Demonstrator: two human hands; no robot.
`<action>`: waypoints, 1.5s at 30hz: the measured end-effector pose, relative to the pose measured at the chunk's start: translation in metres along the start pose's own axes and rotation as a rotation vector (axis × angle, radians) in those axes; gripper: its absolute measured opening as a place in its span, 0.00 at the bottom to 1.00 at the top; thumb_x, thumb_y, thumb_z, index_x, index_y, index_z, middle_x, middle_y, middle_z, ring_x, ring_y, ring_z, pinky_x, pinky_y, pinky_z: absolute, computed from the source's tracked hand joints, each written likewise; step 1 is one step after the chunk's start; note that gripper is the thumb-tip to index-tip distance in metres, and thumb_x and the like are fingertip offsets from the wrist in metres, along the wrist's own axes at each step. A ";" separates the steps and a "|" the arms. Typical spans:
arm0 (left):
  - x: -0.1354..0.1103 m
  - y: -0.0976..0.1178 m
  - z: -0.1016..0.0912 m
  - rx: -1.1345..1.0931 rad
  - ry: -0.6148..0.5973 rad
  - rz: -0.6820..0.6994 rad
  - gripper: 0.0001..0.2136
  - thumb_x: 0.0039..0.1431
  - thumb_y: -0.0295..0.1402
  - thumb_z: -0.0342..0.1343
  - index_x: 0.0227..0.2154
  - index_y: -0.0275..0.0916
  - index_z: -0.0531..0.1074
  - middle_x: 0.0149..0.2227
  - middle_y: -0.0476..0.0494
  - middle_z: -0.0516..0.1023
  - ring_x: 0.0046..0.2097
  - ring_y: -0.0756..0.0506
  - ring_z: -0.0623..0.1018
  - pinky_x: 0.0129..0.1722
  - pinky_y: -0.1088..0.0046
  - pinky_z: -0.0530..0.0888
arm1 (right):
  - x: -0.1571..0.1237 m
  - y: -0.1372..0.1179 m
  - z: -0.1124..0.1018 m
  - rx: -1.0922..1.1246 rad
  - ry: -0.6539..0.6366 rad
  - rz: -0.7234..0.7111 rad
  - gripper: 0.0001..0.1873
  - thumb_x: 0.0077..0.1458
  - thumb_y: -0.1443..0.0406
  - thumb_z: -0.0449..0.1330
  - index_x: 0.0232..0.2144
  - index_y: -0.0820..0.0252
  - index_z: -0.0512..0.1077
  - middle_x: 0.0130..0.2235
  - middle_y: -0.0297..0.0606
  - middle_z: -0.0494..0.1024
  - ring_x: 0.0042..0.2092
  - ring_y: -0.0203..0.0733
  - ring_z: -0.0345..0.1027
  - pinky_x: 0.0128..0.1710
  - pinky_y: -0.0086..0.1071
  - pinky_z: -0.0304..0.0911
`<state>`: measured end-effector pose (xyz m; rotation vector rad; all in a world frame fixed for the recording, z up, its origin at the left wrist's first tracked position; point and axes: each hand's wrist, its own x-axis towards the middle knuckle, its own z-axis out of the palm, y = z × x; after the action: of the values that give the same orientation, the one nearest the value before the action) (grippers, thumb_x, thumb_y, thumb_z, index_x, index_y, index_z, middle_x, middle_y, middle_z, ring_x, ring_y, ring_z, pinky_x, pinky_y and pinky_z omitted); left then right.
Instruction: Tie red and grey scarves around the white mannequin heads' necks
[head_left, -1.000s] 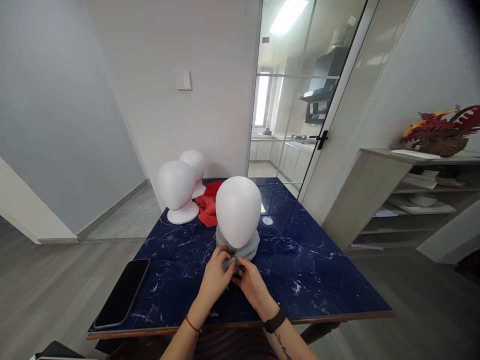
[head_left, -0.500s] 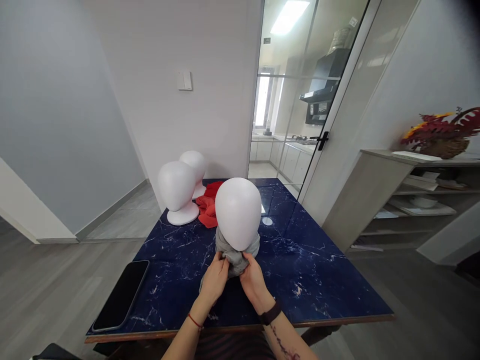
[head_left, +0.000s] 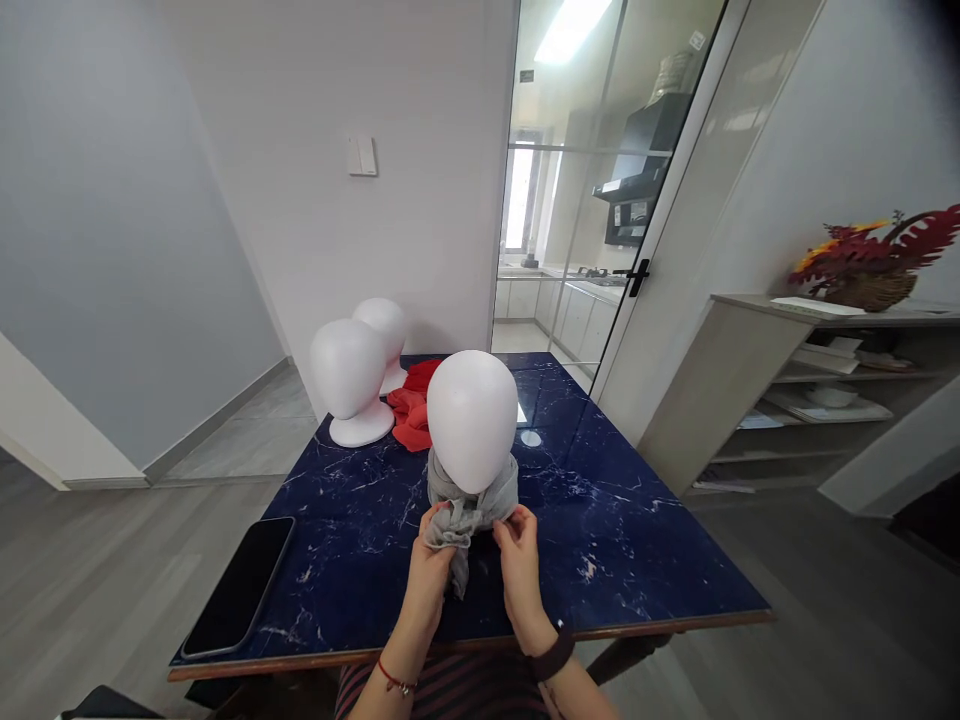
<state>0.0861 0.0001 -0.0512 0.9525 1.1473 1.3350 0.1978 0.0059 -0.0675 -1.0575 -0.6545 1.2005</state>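
Observation:
A white mannequin head (head_left: 472,420) stands near the middle of the table, with a grey scarf (head_left: 459,528) wrapped around its neck. At the front of the neck the scarf is bunched, and one end hangs down. My left hand (head_left: 429,560) is closed on the bunched cloth at the left. My right hand (head_left: 520,555) pinches the scarf's edge on the right side of the neck, thumb and fingers together.
Two more white mannequin heads (head_left: 349,370) stand at the back left, beside red cloth (head_left: 411,415). A black-screened phone (head_left: 240,588) lies at the left front of the blue marbled table (head_left: 622,540). Behind are a glass door (head_left: 570,200) and a shelf unit (head_left: 750,380).
My hands have moved apart; the right one has shifted to the neck's right side. The front cloth, bundled before, is looser, with an end hanging down. The view has shifted slightly.

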 end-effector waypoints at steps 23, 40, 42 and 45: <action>0.024 0.020 -0.057 0.725 -0.033 0.244 0.05 0.45 0.29 0.54 0.28 0.41 0.72 0.24 0.49 0.71 0.27 0.47 0.67 0.30 0.72 0.63 | 0.052 -0.033 -0.009 0.224 -0.010 0.000 0.16 0.37 0.59 0.67 0.30 0.59 0.71 0.31 0.33 0.74 0.30 0.35 0.66 0.32 0.30 0.63; 0.006 0.005 -0.006 -0.042 -0.282 -0.254 0.18 0.38 0.40 0.64 0.31 0.33 0.74 0.27 0.44 0.78 0.27 0.48 0.74 0.30 0.74 0.68 | -0.042 -0.024 -0.022 -0.677 -0.553 -0.593 0.05 0.48 0.72 0.57 0.30 0.59 0.71 0.41 0.38 0.68 0.43 0.40 0.64 0.44 0.31 0.60; 0.007 0.002 -0.001 -0.095 -0.250 -0.265 0.17 0.38 0.39 0.64 0.30 0.33 0.74 0.26 0.45 0.78 0.28 0.48 0.75 0.30 0.75 0.68 | -0.057 -0.016 -0.027 -0.817 -0.669 -0.583 0.10 0.47 0.76 0.55 0.30 0.58 0.70 0.44 0.38 0.66 0.44 0.39 0.64 0.44 0.30 0.60; 0.009 0.003 -0.002 -0.146 -0.187 -0.272 0.16 0.43 0.41 0.61 0.30 0.33 0.74 0.28 0.44 0.79 0.32 0.46 0.76 0.33 0.74 0.68 | -0.061 -0.011 -0.037 -0.926 -0.598 -0.521 0.12 0.49 0.77 0.53 0.32 0.57 0.70 0.44 0.39 0.65 0.43 0.38 0.64 0.43 0.29 0.61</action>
<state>0.0831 0.0089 -0.0495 0.7674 0.9834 1.0705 0.2180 -0.0638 -0.0650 -1.1377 -1.9468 0.7152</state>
